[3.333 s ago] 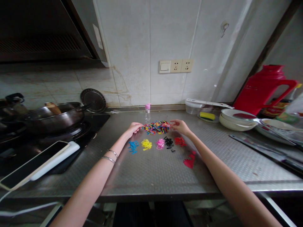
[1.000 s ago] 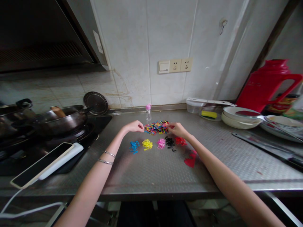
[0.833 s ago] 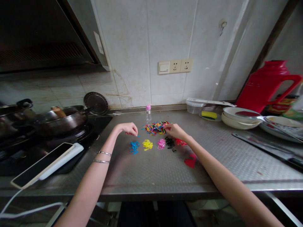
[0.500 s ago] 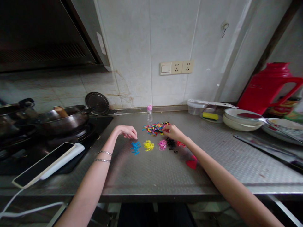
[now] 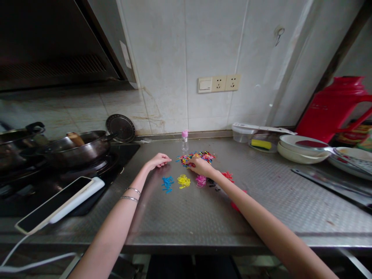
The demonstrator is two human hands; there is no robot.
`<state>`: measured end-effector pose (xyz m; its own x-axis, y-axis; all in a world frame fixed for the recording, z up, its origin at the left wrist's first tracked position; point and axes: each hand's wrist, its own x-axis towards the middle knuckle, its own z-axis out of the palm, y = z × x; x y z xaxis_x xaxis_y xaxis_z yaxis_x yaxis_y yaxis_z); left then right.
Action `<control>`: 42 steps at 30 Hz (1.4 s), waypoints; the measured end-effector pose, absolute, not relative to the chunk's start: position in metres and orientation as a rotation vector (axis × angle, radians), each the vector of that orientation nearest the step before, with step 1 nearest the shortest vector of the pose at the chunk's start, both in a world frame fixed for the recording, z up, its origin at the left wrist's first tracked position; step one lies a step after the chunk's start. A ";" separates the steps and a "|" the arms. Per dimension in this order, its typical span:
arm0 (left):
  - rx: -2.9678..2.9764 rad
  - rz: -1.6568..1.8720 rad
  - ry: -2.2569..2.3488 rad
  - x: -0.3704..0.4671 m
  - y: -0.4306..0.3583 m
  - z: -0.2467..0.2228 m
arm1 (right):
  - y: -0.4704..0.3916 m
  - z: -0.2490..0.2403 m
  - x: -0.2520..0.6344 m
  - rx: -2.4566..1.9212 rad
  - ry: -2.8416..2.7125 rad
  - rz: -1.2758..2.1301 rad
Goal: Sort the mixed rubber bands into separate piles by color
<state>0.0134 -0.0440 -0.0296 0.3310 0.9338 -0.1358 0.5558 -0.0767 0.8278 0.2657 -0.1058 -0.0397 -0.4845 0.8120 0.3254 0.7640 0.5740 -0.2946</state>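
A mixed heap of small colourful rubber bands (image 5: 207, 155) lies on the steel counter. My right hand (image 5: 200, 166) reaches into its left side, fingers pinched downward; whatever they grip is too small to name. Left of the heap hovers my left hand (image 5: 159, 160), closed with fingertips together, and I cannot make out anything in it. Nearer me, single-colour piles form a row: blue bands (image 5: 167, 184), yellow bands (image 5: 184, 181), pink bands (image 5: 200, 181), black bands (image 5: 213, 184) and red bands (image 5: 228, 176). My right wrist and forearm partly cover the black and red ones.
Behind the heap stands a small clear bottle with a pink top (image 5: 185, 140). A phone (image 5: 54, 205) and a pan on the stove (image 5: 78, 149) are at left. To the right are bowls (image 5: 302, 149), a yellow sponge (image 5: 260, 144), a knife (image 5: 328, 186) and a red flask (image 5: 331, 108).
My right hand has moved left across the mixed heap, uncovering its right side. My left hand has shifted slightly up and right, away from the blue bands.
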 end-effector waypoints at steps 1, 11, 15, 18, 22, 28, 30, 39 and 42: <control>1.746 0.561 1.333 0.013 -0.043 -0.030 | -0.105 -0.041 0.267 -1.245 -2.374 0.149; 1.747 0.575 1.311 0.012 -0.040 -0.036 | -0.106 -0.041 0.276 -1.145 -2.286 0.194; 1.750 0.573 1.294 0.010 -0.037 -0.038 | -0.108 -0.036 0.276 -1.117 -2.267 0.212; 1.748 0.574 1.288 0.009 -0.036 -0.040 | -0.108 -0.036 0.277 -1.105 -2.255 0.227; 1.755 0.574 1.291 0.009 -0.036 -0.040 | -0.104 -0.039 0.278 -1.107 -2.237 0.243; 1.758 0.581 1.294 0.010 -0.039 -0.038 | -0.102 -0.041 0.278 -1.080 -2.214 0.272; 1.757 0.583 1.295 0.010 -0.040 -0.038 | -0.103 -0.040 0.278 -1.079 -2.187 0.282; 1.785 0.579 1.326 0.012 -0.040 -0.037 | -0.110 -0.028 0.265 -1.004 -2.103 0.452; 1.790 0.582 1.325 0.012 -0.039 -0.038 | -0.117 -0.021 0.251 -0.910 -2.131 0.490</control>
